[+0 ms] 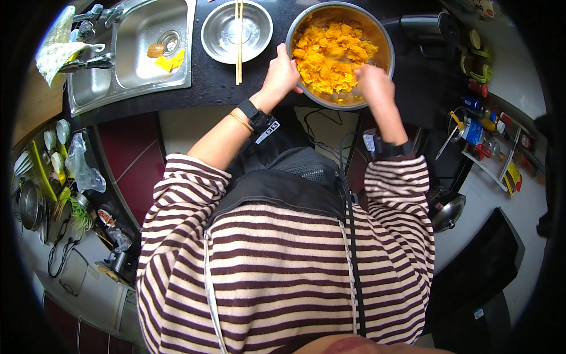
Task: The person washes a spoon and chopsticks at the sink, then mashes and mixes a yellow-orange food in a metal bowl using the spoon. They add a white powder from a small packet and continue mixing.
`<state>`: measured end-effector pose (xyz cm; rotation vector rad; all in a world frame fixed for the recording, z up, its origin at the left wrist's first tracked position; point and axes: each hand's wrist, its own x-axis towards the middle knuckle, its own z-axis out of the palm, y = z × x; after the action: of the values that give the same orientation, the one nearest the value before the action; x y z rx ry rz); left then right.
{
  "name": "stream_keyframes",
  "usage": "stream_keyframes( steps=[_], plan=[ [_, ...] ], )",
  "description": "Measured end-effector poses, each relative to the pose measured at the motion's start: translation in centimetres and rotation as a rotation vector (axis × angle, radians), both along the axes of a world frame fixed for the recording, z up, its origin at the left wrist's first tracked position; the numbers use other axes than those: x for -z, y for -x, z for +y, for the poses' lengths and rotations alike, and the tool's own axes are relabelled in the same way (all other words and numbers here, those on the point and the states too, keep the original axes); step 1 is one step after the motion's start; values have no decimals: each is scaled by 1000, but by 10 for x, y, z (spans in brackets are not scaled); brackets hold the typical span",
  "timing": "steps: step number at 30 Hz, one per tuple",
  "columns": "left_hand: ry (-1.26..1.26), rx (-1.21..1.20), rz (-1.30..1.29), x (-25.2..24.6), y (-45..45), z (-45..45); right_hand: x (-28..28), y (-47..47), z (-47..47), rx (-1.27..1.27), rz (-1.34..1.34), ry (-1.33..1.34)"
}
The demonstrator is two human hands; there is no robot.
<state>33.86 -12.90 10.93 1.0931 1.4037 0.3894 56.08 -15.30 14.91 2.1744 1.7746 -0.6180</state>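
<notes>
A large round metal bowl [389,57] holds chunky orange mash [329,57], which looks like mashed pumpkin. My left hand [283,73] grips the bowl's left rim. At the right side of the bowl, my right hand [376,84] is blurred and closed over the mash, apparently around a utensil that I cannot make out. To the left stands a smaller, shallow metal bowl [216,33], with a pair of wooden chopsticks [239,48] laid across it and jutting past its near rim.
A steel double sink [132,53] at the left contains orange peel pieces [170,62] and a brownish lump by the drain. A cloth [59,51] hangs near the faucet. A metal pot [422,24] stands at the back right. Bottles [475,130] crowd a rack at the right.
</notes>
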Motion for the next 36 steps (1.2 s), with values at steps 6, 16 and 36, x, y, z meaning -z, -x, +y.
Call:
stream_keyframes(
  steps=[6, 16, 36],
  plan=[
    [-11, 1, 0, 2, 0, 0, 29, 10, 5, 65, -149, 25],
    [-13, -8, 1, 1, -1, 1, 8, -34, 47, 103, -204, -111],
    [-16, 1, 27, 0, -2, -1, -3, -11, -38, -227, 83, -187]
  ],
)
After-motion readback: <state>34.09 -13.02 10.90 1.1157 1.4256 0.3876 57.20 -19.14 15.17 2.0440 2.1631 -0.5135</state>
